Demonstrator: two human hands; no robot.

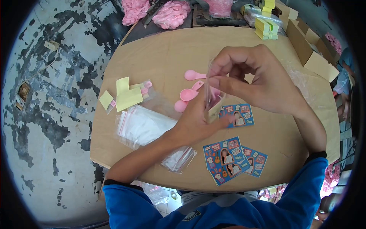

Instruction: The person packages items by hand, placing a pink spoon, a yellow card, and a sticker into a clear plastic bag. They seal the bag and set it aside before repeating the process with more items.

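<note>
A small clear plastic bag (214,100) with something pink and pale yellow inside is held between my hands above the table. My left hand (193,124) grips its side from the left, thumb stretched toward the right. At the bag's top edge, my right hand (253,82) pinches the plastic with thumb and fingers. Just behind my left hand lie several pink measuring spoons (187,94). Below the hands, a blue printed card (244,114) lies partly covered, and more printed cards (225,162) overlap nearer me. A pile of clear zip bags (146,124) lies beside my left forearm.
Bagged yellow papers with pink spoons (129,95) lie at the left. Yellow paper stacks (267,28) and an open cardboard box (310,53) stand at the back right. Pink bundles (172,14) sit beyond the brown-covered table (152,57). Another person (345,72) is partly visible at right.
</note>
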